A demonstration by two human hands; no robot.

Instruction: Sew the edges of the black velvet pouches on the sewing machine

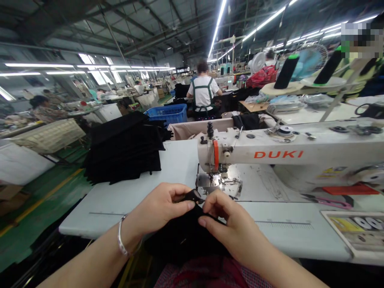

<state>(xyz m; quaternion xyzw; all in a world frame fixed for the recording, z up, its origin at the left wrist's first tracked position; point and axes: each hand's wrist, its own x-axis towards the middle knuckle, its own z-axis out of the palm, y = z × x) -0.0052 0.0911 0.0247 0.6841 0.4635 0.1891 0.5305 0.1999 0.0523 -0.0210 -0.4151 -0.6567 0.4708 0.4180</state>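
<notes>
My left hand [163, 206] and my right hand [226, 220] meet at the table's front edge, both pinched on a piece of black fabric [186, 234] that hangs down toward my lap. A small black folded bit [193, 195] sticks up between my left thumb and fingers. My left wrist wears a silver bangle [121, 238]. Just beyond my fingers is the needle and presser foot [220, 180] of a white DUKI sewing machine [279, 154].
A stack of black fabric pieces [126, 146] lies at the table's far left. Pink scissors [330, 201] and a tray of bobbins [357, 232] sit at right. Thread cones [286, 71] stand behind the machine. A blue basket [168, 113] and other workers are farther back.
</notes>
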